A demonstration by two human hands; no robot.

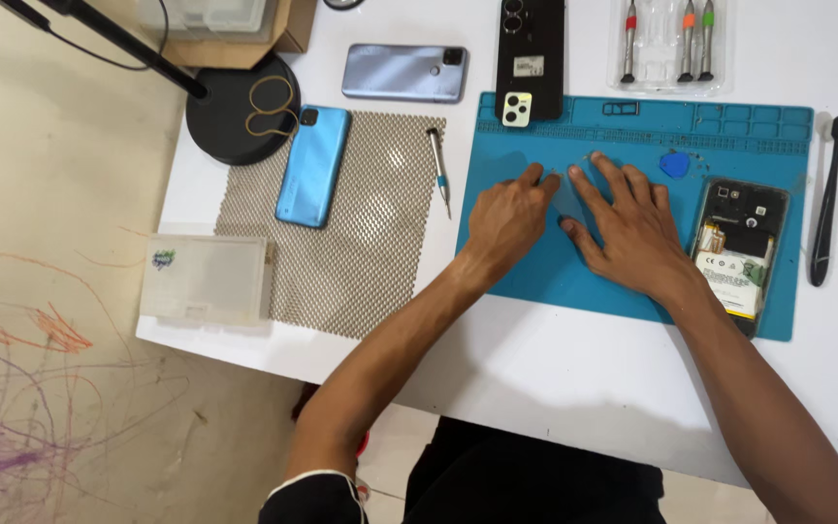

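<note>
— Both forearms come up from the bottom edge toward twelve o'clock and meet over the blue work mat [535,272]. How do the hands sit?

— Left hand [506,218] lies knuckles up, fingers loosely curled, fingertips pressing down. Right hand [632,228] is flatter, fingers spread fairly wide and angled toward eleven o'clock, thumb stretched out toward nine.

— What is between them?

— A thin, pale, see-through sheet [566,194], hard to make out against the mat. It lies flat, just under the fingertips of both hands. Neither hand grips it; both only press on it, as far as I can tell.

— And around the hands?

— At three o'clock of the right hand, an opened phone [741,247] rests on the mat with its insides showing. At one o'clock lies a small blue pick [674,164]. At twelve o'clock, a black phone back [530,53] overlaps the mat's top edge.

— Further out?

— At nine o'clock of the left hand, a small screwdriver [439,170] lies on a mesh pad [370,243], with a light blue phone [313,165] on the pad's far side. A grey-blue phone [404,72] lies at eleven o'clock. A clear tray of screwdrivers [666,44] sits at one o'clock, a black brush [826,199] at three, beyond the mat. A clear plastic box [208,278] stands at the table's edge at nine, and a round black lamp base [240,112] at ten.
</note>
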